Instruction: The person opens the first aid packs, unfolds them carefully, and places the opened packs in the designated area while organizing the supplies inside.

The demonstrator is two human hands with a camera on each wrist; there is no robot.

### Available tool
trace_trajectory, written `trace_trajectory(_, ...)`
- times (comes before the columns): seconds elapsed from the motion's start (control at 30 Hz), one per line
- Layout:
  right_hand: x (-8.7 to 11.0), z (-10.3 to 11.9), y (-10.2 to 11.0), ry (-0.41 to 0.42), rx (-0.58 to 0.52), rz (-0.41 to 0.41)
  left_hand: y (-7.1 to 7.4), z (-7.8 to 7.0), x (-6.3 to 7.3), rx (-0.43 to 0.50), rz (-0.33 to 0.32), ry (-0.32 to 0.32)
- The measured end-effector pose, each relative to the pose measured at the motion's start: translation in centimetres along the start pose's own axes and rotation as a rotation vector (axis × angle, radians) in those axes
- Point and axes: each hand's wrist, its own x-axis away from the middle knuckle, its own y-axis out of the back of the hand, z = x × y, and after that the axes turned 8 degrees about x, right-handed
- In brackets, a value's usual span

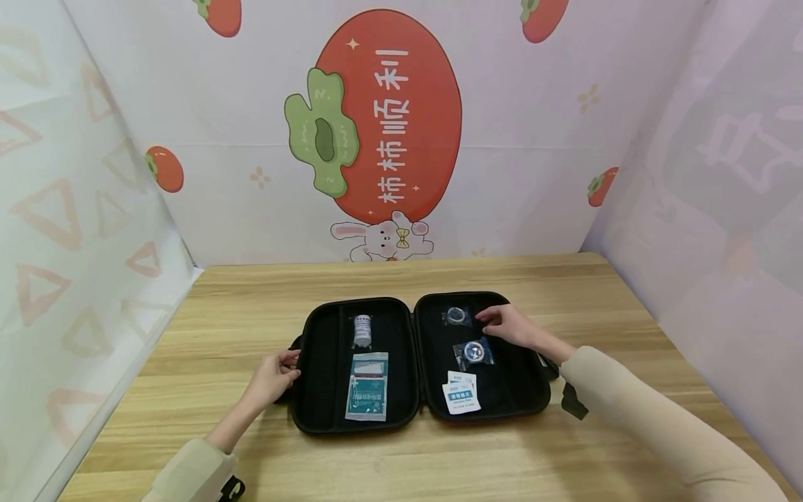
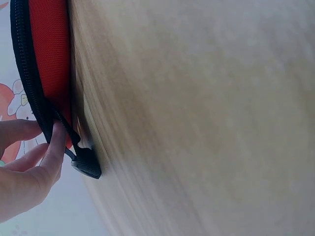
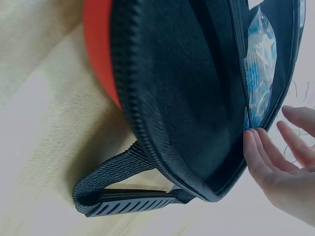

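A black-lined fabric zip case with a red outer shell [image 1: 401, 362] lies unfolded like a book at the middle of the light wood-grain desk [image 1: 439, 467], probably so that both halves face upward. The left hand [image 1: 274, 375] pinches its outer left rim between thumb and fingers, near a black zipper pull [image 2: 87, 162]; this grip likely steadies the shell. The right hand [image 1: 509, 325] reaches over the other half, its fingers bent, some tips together at the edge of a black inner band [image 3: 239, 46]; whether they pinch it cannot be told. Beside it lie two round rolls in clear wrappers [image 1: 474, 351], above white square sachets with teal print [image 1: 461, 399]. The left half bears a small white bottle [image 1: 362, 330] above a flat teal packet [image 1: 366, 390], spaced apart, presumably for easy reading.
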Motion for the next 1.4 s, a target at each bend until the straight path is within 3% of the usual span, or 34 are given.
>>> trace_trajectory(0.4,1.4,1.1,-0.8,0.063,0.171,0.028,0.0,0.0,0.0,-0.008,-0.001,0.0)
trace_trajectory(0.73,2.0,1.3,-1.3,0.063,0.187,0.074,-0.1,0.1,0.0,-0.006,-0.01,-0.01)
trace_trajectory(1.13,1.8,0.9,-2.2,0.125,0.3,0.062,-0.1,0.0,0.1,-0.01,-0.011,-0.009)
trace_trajectory(1.4,1.7,0.9,-2.4,0.109,0.313,0.053,0.0,-0.1,0.2,-0.012,-0.008,-0.01)
